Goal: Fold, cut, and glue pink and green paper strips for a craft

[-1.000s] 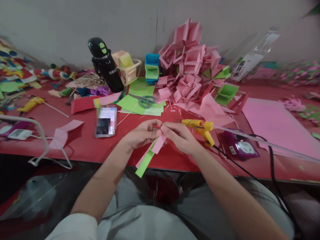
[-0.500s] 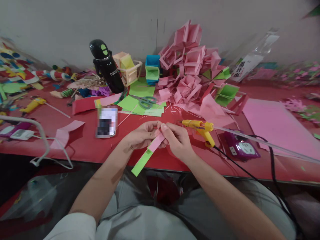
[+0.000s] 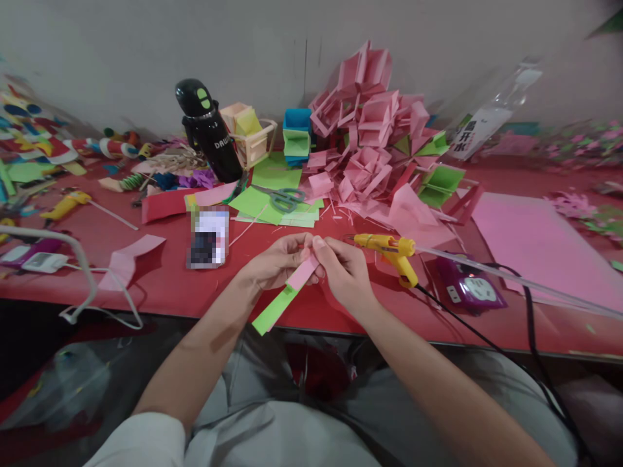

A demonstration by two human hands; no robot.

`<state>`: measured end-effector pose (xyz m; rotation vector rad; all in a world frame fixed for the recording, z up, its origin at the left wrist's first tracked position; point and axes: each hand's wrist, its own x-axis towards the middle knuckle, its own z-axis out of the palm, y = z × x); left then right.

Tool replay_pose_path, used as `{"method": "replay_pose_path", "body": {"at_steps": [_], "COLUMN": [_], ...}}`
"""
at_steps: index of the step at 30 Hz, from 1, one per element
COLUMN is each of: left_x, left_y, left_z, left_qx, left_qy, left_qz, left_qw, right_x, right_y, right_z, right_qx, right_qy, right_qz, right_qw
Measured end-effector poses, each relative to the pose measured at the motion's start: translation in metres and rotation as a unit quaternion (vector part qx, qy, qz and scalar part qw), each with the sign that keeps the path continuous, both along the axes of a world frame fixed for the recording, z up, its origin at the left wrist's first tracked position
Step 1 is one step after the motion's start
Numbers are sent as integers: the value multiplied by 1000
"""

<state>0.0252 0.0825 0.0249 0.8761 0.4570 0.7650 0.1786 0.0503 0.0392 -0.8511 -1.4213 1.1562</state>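
Between my two hands is a narrow folded paper strip (image 3: 277, 307), pink at the upper part and bright green at its lower end, which points down toward my lap. My left hand (image 3: 280, 263) pinches its upper end from the left side. From the right, my right hand (image 3: 344, 271) presses the same end with thumb and fingertips. The fingers hide the top of the strip. A yellow glue gun (image 3: 389, 250) with a long clear glue stick lies just right of my right hand.
Grey scissors (image 3: 285, 198) rest on green paper sheets (image 3: 253, 204). Behind stand a black bottle (image 3: 214, 139) and a heap of folded pink paper (image 3: 367, 123). A phone (image 3: 209, 239) lies left, a purple power socket (image 3: 470, 282) and pink sheet (image 3: 540, 240) right.
The lower green end of the strip has swung slightly up and left, and a pink edge now shows beneath it. Both hands keep their grip in nearly the same place.
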Motion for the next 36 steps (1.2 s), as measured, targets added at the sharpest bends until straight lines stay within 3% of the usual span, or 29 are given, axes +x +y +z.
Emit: {"method": "replay_pose_path", "body": {"at_steps": [3,6,9,14,18,20,25,29,36], "left_x": [0,-1,0,-1,-3,-4,-4,-1,1], "left_y": [3,5,7,13,21,22,21,20,18], "left_z": [-1,0,3,1,-6,-7,-4,-2,-3], "left_qx": [-2,-2,-10,-46,-77,-79,-58,-54,-65], "left_qy": [11,13,20,17,16,18,37,40,57], "left_qz": [28,60,120,262,334,342,323,315,302], "left_qw": [1000,998,992,964,939,936,944,947,949], "right_x": [4,11,17,21,24,25,25,22,25], "right_y": [9,17,21,22,24,25,21,20,27], "right_z": [-4,-8,-10,-20,-31,-33,-25,-20,-28], "right_qx": [0,33,68,150,154,147,154,216,325], "right_qy": [-28,-100,-138,-155,-153,-135,-127,-149,-202], "right_qz": [-18,-83,-118,-50,23,34,-11,-37,-57], "right_qw": [999,991,981,975,976,979,980,964,922]}}
